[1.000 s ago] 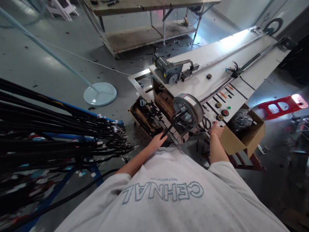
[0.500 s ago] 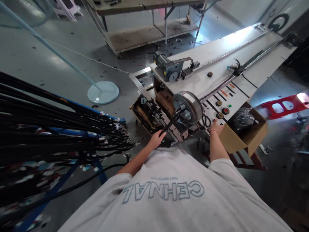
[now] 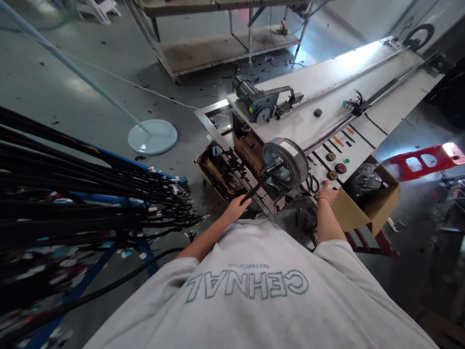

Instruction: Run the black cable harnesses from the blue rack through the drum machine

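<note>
My left hand (image 3: 237, 208) is closed on a black strip (image 3: 256, 188) that runs up toward the reel (image 3: 285, 162) at the near end of the white machine table (image 3: 308, 116). My right hand (image 3: 328, 194) rests at the table's near edge, beside a round knob (image 3: 332, 175) and a red button (image 3: 340, 168). What its fingers press or hold is too small to tell. Black scissors (image 3: 312, 183) lie just left of that hand. Short black and orange strips (image 3: 338, 141) lie on the table.
Black cable bundles (image 3: 109, 179) hang on a blue rack at left. An open cardboard box (image 3: 381, 198) stands at right, near a red plastic stool (image 3: 428, 160). A motor (image 3: 250, 97) sits on the table's left end. A round pole base (image 3: 152, 137) stands on the floor.
The view has shifted slightly. Both hands stay at nearly the same places, the left at the black strip and the right by the knobs.
</note>
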`<state>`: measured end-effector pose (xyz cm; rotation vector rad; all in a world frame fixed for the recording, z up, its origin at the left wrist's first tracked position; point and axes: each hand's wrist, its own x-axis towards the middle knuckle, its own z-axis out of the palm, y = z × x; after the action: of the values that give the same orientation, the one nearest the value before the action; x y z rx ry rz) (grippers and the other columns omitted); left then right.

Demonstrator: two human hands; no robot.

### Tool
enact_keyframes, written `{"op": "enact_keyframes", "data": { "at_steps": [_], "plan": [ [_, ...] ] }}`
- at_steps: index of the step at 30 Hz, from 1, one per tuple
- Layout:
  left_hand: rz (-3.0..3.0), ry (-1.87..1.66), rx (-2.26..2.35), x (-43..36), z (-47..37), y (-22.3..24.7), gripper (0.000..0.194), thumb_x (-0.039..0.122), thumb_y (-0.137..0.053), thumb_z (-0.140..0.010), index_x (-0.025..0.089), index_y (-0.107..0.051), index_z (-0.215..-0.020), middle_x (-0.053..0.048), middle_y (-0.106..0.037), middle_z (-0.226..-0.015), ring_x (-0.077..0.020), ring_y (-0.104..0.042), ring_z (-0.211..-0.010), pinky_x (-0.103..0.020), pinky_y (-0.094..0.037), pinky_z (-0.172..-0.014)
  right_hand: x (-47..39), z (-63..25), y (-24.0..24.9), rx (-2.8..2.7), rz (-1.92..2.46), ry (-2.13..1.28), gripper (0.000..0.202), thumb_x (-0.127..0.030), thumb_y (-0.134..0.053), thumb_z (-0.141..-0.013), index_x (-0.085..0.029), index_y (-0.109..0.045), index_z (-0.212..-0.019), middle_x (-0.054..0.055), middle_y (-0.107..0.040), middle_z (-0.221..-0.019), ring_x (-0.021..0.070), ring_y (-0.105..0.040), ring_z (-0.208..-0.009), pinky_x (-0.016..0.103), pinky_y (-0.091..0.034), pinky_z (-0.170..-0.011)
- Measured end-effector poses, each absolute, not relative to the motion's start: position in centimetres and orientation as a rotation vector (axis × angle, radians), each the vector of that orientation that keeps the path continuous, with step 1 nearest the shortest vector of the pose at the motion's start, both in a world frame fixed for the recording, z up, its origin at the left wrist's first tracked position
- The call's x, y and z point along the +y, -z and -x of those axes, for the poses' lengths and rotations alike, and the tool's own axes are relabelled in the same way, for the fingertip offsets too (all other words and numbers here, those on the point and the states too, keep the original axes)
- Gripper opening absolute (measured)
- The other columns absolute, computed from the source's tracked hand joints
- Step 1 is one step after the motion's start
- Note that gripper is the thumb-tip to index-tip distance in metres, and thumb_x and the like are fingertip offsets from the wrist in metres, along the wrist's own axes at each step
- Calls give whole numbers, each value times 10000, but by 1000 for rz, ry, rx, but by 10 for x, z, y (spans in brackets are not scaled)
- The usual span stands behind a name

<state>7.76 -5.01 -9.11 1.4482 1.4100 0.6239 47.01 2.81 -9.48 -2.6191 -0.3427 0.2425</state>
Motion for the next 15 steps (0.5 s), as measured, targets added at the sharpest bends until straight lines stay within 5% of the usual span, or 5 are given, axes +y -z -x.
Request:
{"op": "enact_keyframes", "data": {
  "at_steps": [4,15],
  "plan": [
    [-1484,-610,1394,-47,-75,92,315,451,-507,-830,168,-640,-865,-53,-700,-846,-208,-612,-797,-301,-480,-754,29,-469,94,-297,2625,-226,719,-736,-309,-886,-132,-518,-1216,238,-594,-1248,346,-584,-1174,493,-449,-993],
    [-1556,-532,1355,-41,-70,94,314,442,-497,-841,167,-647,-860,-50,-696,-810,-196,-610,-746,-294,-480,-716,26,-472,96,-344,2650,-230,646,-671,-484,-858,-131,-518,-1211,233,-590,-1258,360,-583,-1180,474,-466,-990]
  ]
}}
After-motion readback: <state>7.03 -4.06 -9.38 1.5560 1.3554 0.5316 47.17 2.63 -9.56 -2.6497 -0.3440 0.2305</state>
